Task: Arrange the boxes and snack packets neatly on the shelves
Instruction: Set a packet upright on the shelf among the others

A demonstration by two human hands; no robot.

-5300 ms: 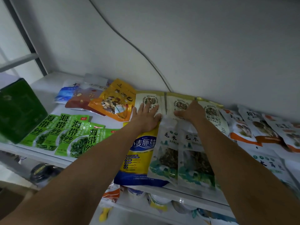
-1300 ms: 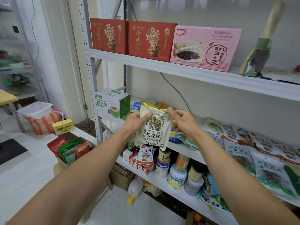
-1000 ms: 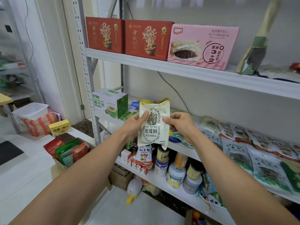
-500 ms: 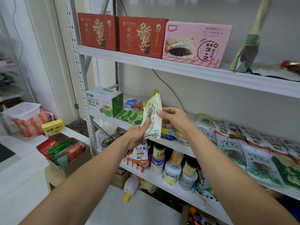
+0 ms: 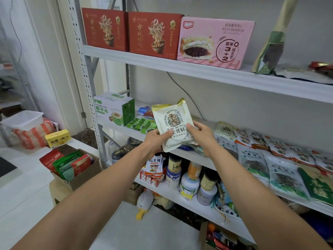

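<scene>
The cream mushroom packet (image 5: 171, 120), gold-edged on top with a round mushroom emblem and green lettering, is held tilted before the middle shelf (image 5: 115, 126). The left grip (image 5: 155, 140) and right grip (image 5: 202, 137) pinch its lower part, thumbs on its face.

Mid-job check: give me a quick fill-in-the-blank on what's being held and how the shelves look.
The cream mushroom packet is held off the shelf by ____ hands: left hand and right hand.
On the top shelf, the pink box stands right of ____ red boxes.
The coconut water box stands at the ____ end of the middle shelf.
Missing words: both; two; left.
</scene>
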